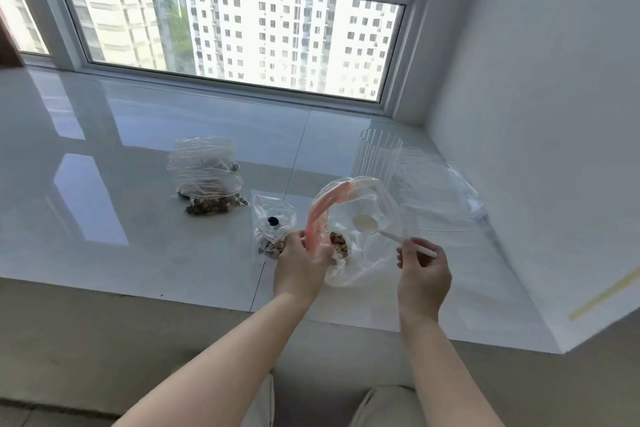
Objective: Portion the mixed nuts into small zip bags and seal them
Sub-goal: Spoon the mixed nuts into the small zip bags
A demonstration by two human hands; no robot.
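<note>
Holding the large zip bag [360, 218] open at frame centre, I see my left hand [299, 267] pinching its pink-striped rim.
My right hand [424, 270] pinches a white scoop [367, 224], its bowl inside the mouth; nuts [339, 244] lie low in the bag.

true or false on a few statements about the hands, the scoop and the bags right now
1. The right hand holds a white scoop. True.
2. The scoop is heaped with nuts. False: its bowl looks empty.
3. The left hand grips the bag with the pink zip strip. True.
4. The clear ribbed cup lies tipped over. False: it stands upright.
5. The filled bags lie left of the hands. True.
</note>
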